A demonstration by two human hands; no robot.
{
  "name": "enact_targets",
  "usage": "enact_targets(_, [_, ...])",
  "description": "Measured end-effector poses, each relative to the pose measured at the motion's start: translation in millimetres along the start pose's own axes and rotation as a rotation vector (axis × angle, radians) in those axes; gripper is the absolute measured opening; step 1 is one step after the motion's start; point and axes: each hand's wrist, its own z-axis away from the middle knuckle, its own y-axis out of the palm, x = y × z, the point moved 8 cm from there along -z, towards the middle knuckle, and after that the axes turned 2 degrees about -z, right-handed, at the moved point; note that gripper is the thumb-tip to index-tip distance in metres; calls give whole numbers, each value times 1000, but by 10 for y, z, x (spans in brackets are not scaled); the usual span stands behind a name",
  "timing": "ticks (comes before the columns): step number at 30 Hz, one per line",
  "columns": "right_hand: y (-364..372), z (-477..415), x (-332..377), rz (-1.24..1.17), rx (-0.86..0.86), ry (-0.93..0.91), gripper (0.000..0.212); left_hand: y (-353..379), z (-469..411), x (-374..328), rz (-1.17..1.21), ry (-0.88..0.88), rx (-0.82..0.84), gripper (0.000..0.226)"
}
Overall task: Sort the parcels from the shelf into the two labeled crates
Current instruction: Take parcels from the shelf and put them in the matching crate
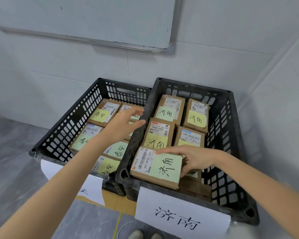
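Right crate [231, 152] holds 济南 parcels [164, 112], left crate [67, 128] 泰安 parcels [100, 114]

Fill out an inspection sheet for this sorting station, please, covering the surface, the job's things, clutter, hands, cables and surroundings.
Surface: grey floor; what the crates stand on is mostly hidden.
Job's things: left crate and right crate, both black, hold brown parcels; front parcel lies in the right crate.
Clutter: nothing seen.
Hands: left hand open above the left crate, holding nothing; right hand grips the front parcel's edge.
Cables: nothing seen.
Surroundings: white wall, whiteboard, shoes at the bottom edge.
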Motion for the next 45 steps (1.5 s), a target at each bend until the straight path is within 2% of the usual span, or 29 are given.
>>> enact_targets(4, [32, -9, -35, 41, -20, 19, 93, 92, 46, -71, -7, 27, 23, 45])
enact_targets(9, [116, -18, -119, 236, -107, 37, 92, 148, 53, -156, -26, 58, 17, 49])
enact_targets(14, [149, -5, -154, 275, -134, 39, 92, 135, 31, -215, -33, 83, -5, 54])
enact_targets(19, [157, -21, -175, 313, -139, 45, 92, 125, 44, -299, -174, 151, -40, 69])
enact_targets(22, [228, -47, -212, 444, -128, 45, 91, 117, 40, -333, -236, 164, -37, 79])
enact_targets(26, [221, -74, -214, 497, -148, 31, 91, 64, 27, -342, -276, 192, -74, 71])
enact_targets(36, [329, -88, -217, 838, -205, 3, 90, 61, 25, -300, -272, 189, -52, 66])
enact_targets(45, [336, -42, -174, 922, -191, 42, 96, 49, 19, -310, -253, 209, -45, 61])
